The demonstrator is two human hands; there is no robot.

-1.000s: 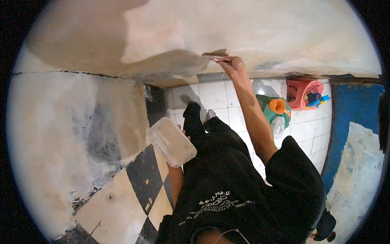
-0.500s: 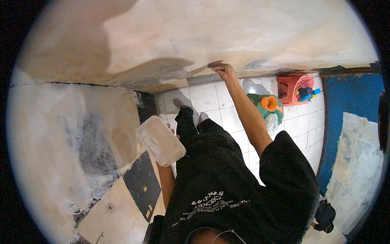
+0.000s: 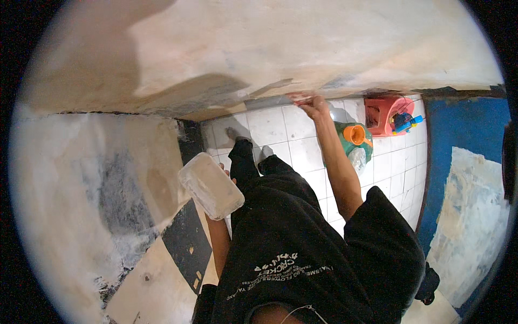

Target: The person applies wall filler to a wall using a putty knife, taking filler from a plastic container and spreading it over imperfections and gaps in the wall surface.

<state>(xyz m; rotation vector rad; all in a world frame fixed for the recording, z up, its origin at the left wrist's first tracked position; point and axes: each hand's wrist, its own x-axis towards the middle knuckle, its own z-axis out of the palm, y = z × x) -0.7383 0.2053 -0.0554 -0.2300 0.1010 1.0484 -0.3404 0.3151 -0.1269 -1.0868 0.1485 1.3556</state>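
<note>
My left hand (image 3: 225, 170) holds up a rectangular whitish plastic tub (image 3: 210, 186) from beneath. Pale paste seems to coat the inside of the tub; only some fingertips show past its far edge. My right arm reaches forward, and my right hand (image 3: 314, 105) is closed low against the patchy cream wall (image 3: 259, 48). Whatever is in its fingers is smeared by motion and cannot be made out. Damp-looking and grey patches mark the wall beside that hand.
A green container (image 3: 364, 136) with an orange spout (image 3: 354, 134) stands on white floor tiles (image 3: 270, 127). Behind it is a pink plastic stool (image 3: 379, 116) with a blue item (image 3: 406, 123). A partly coated blue panel (image 3: 453, 121) rises at right; a patchy wall (image 3: 70, 178) at left.
My right hand has moved right and slightly down along the wall. The tub in my left hand has stayed nearly in place.
</note>
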